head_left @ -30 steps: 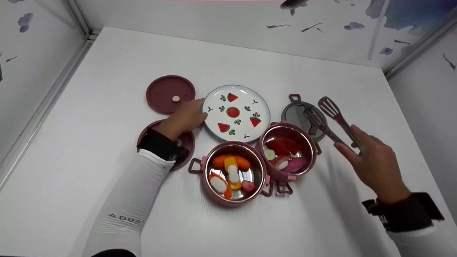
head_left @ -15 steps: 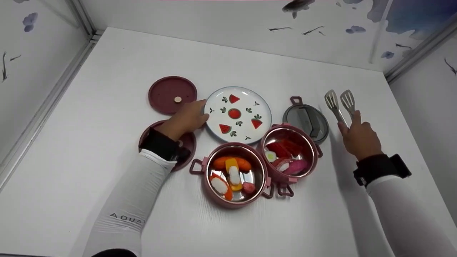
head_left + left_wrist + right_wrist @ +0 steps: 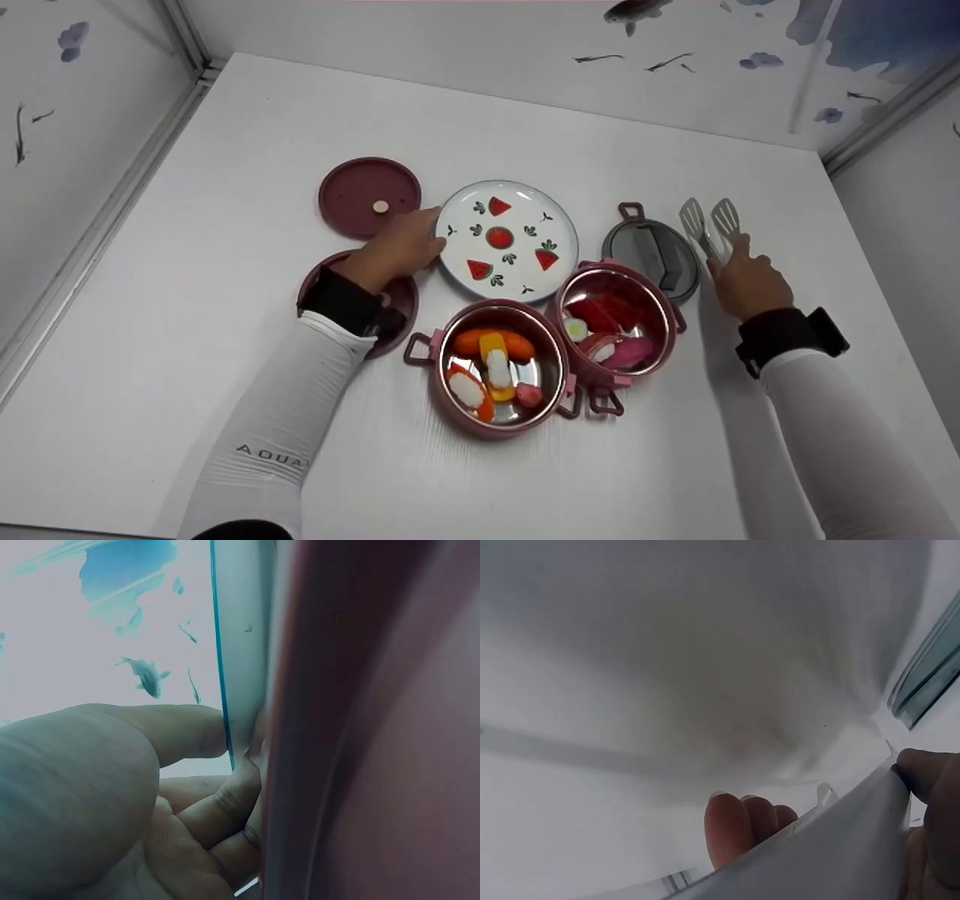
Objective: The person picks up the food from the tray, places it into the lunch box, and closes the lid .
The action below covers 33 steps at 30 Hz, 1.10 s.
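Observation:
My left hand (image 3: 405,244) holds the left rim of a white plate (image 3: 517,281) painted with watermelon slices. In the left wrist view, the thumb lies at the rim (image 3: 241,652) and the fingers curl beneath it. My right hand (image 3: 750,285) grips slotted metal tongs (image 3: 727,219), whose two heads stand apart and point away from me. The tongs' smooth handle (image 3: 832,840) crosses the right wrist view between thumb and fingertips. Close in front of the plate is a pink pot (image 3: 491,430) with toy sushi (image 3: 497,367); beside it stands another pink pot (image 3: 660,360) holding red and pink pieces (image 3: 611,315).
Two maroon lids (image 3: 360,191) lie at the left, the nearer one partly under my left forearm. A round grey lid (image 3: 637,255) with a maroon loop sits behind the right pot, left of the tongs. White panels (image 3: 480,45) with painted fish enclose the white table (image 3: 187,262).
The right hand has moved left and away from me, and the tongs have swung from over the grey lid to its right. The left hand has stayed at the plate.

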Available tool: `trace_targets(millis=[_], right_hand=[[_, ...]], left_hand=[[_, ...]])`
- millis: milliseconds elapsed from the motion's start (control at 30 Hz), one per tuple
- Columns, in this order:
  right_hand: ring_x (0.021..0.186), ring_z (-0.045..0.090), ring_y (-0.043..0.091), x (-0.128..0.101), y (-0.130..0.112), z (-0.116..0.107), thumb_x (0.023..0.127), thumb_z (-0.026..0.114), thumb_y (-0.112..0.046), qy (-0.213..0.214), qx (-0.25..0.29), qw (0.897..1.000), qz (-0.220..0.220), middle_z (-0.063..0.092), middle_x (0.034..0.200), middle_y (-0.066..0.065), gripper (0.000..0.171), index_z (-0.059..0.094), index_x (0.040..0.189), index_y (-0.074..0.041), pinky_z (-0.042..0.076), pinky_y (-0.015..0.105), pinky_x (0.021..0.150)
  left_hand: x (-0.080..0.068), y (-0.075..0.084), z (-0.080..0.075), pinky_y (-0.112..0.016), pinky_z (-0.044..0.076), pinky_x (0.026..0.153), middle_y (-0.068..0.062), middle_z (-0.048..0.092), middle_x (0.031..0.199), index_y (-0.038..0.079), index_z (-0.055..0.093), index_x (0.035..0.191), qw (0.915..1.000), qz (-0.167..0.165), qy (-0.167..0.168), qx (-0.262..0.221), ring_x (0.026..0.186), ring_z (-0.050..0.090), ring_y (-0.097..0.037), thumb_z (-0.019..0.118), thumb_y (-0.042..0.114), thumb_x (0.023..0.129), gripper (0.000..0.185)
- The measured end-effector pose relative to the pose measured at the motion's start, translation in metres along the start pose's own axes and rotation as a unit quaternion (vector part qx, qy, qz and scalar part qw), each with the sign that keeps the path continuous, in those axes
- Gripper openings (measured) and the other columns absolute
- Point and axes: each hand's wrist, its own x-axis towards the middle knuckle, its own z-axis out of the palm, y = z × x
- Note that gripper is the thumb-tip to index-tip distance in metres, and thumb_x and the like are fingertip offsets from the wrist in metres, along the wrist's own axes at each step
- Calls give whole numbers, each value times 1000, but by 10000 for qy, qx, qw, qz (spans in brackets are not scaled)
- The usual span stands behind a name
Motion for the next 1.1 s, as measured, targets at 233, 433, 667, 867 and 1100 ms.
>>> trace_targets(millis=[233, 433, 667, 867, 1100], right_hand=[[95, 54, 66, -1, 0, 4, 107, 33, -39, 14, -250, 9996, 113, 50, 111, 51, 74, 9, 149, 17, 48, 67, 73], [95, 53, 65, -3, -4, 8, 106, 36, -35, 236, -581, 9979, 158, 52, 107, 49, 71, 12, 149, 16, 46, 68, 76], [89, 59, 61, -1, -12, 19, 105, 41, -27, 500, -590, 9962, 403, 54, 101, 47, 68, 11, 151, 12, 50, 65, 73], [87, 62, 58, -2, -18, 21, 105, 41, -28, 462, -717, 9946, 596, 55, 103, 46, 70, 7, 155, 8, 52, 63, 72], [85, 64, 57, -2, -20, 21, 106, 39, -28, 603, -807, 9919, 768, 57, 104, 46, 66, 9, 156, 4, 53, 61, 71]], left_hand=[[2, 1, 1, -42, 40, 106, -15, 61, 130, 9, 48, 143, 10000, 57, 15, 24, 119, 54, -28, 52, 18, 99, 45], [-1, 3, 1, -41, 36, 114, -15, 55, 143, 7, 39, 151, 9999, -87, -115, 59, 133, 50, -27, 49, 20, 102, 52], [-5, 8, -3, -42, 22, 123, -17, 28, 162, 1, 16, 159, 9985, -355, -356, 221, 150, 28, -28, 43, 25, 105, 65], [-18, 6, -25, -46, 32, 118, -18, 49, 149, 8, 24, 159, 9977, -448, 357, 355, 141, 44, -31, 46, 25, 104, 61], [-30, -17, -51, -59, 44, 104, -28, 55, 138, -1, 47, 146, 9777, -373, 1192, 1689, 130, 51, -45, 55, 18, 100, 50]])
